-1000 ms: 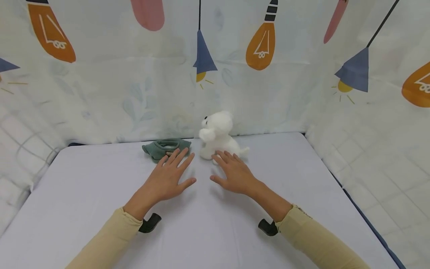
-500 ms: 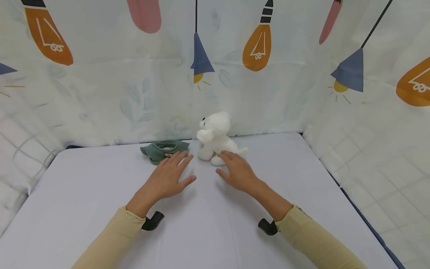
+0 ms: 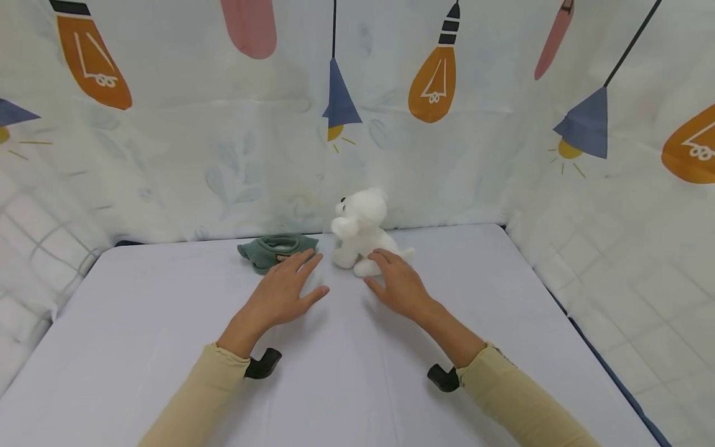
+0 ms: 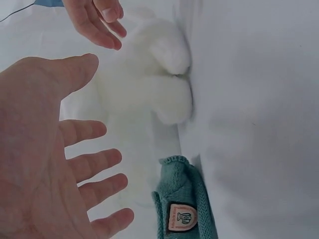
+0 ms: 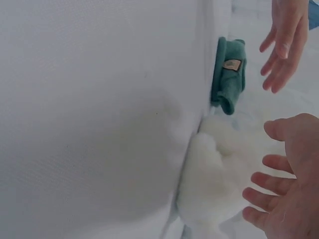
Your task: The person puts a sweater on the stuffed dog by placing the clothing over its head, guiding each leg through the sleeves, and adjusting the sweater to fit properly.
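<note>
A white plush animal (image 3: 363, 230) sits upright near the table's back edge, its dark nose and eye facing left. To its left lies a small green knit doll sweater (image 3: 268, 251) with a patch that shows a printed figure in the left wrist view. My left hand (image 3: 279, 295) hovers in front of the sweater, fingers spread and overlapping its lower right part in the head view. My right hand (image 3: 399, 285) is in front of the plush, fingers loosely bent and overlapping its lower body. Neither hand holds anything; in the left wrist view the left palm (image 4: 35, 149) is bare.
A white-covered table (image 3: 335, 385) spreads under both arms. Behind it hangs a pale curtain (image 3: 251, 155) printed with lamps and bulbs, and it continues along both sides. Black curved mounts (image 3: 264, 363) stick out at both wrists, below the tan sleeves.
My right hand has shifted slightly right, its fingers bending a little more. My left forearm has drifted a bit to the right. The plush and sweater stay in place.
</note>
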Demonstrator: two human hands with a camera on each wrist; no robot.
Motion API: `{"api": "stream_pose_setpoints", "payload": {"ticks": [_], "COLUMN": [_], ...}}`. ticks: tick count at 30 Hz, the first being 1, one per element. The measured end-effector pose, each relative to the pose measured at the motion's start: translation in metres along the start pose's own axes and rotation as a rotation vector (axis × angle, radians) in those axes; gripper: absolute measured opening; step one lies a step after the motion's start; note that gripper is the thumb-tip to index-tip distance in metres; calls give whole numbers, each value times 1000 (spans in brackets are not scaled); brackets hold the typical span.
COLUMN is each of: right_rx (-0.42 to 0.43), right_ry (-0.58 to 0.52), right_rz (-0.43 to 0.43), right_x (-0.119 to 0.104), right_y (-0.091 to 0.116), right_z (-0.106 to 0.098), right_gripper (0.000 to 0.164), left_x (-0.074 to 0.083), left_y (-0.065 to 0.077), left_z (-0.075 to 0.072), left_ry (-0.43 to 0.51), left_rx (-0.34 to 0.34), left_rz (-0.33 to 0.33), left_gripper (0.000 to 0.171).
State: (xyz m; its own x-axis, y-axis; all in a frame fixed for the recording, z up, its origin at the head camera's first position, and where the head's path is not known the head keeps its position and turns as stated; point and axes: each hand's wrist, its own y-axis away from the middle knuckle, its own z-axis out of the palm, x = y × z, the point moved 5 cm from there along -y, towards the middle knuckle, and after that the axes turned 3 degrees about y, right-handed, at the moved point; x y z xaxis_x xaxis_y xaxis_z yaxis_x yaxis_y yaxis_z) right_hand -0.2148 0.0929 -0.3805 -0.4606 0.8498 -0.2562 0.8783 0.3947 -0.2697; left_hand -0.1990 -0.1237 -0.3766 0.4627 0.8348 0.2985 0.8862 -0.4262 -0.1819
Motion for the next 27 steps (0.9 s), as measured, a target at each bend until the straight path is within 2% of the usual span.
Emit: {"api": "stream_pose_setpoints", "payload": {"ticks": [6, 18, 27], "right_rx": [16, 38, 75], "right_ry": [-46, -164, -177], "right_rz": [34, 102, 145], "right_x": [5, 13, 20], "right_y": [-2, -5, -8], "right_z": [0, -1, 5], "right_gripper": [45, 44, 44], "left_x": [-3, -3, -4], "left_y": [-3, -10, -13], "left_z": [2, 6, 10], "left_ry": [44, 114, 200], "left_rx": [-7, 16, 11], "left_rz": [-37, -57, -99], "left_gripper": [70, 68, 69]}}
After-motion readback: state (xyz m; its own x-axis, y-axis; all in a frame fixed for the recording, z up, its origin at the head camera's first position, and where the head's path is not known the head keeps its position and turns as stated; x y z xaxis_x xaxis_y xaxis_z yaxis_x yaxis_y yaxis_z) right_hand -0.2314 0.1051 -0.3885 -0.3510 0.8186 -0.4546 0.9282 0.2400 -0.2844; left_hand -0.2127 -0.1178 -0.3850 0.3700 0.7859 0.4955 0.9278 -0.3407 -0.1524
